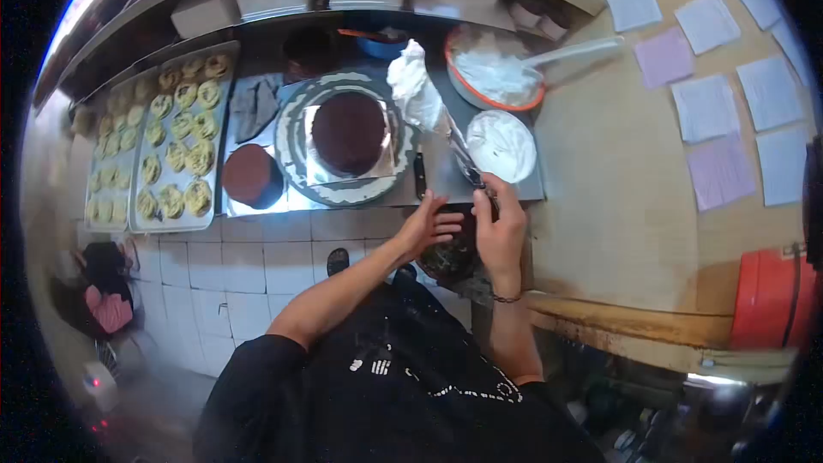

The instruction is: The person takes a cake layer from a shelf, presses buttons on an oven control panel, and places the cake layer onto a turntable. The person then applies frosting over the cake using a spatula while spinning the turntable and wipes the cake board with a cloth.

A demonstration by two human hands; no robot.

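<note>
Right hand (501, 227) pinches the long metal spatula (461, 154), left hand (425, 228) spread; heaped white cream (415, 86), right of the round dark-brown cake (349, 134), could slump off if tilted.

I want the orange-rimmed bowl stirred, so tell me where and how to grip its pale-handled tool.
Best, I'd judge, by the outer end of the pale handle, coming from the right: it slants out beyond the orange rim that way, while its other end reaches into white cream.
</note>
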